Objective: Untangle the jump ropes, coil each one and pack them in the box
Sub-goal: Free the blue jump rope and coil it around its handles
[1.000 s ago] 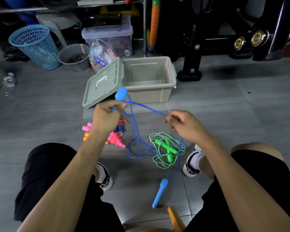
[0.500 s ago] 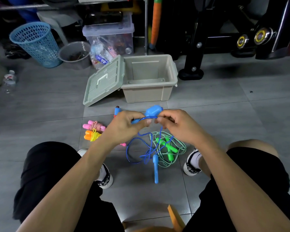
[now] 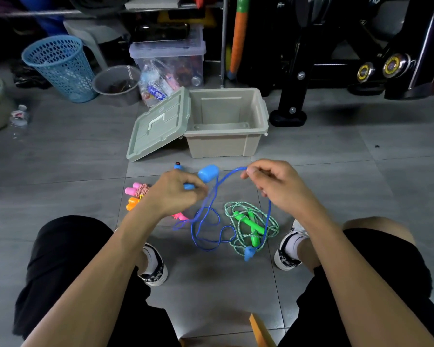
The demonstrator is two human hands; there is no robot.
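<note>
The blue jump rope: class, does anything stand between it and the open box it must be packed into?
Nothing visible does. The blue jump rope hangs between the left hand and right hand, and bare floor lies up to the box, which stands open, its lid leaning at its left side.

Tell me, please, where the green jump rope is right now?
The green jump rope lies coiled on the floor between the person's feet, below the right hand.

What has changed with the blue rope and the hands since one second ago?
The right hand drew the blue rope out to the right after meeting the left hand, which keeps gripping one blue handle. The other blue handle slid right, beside the green rope. The box stayed open.
</note>
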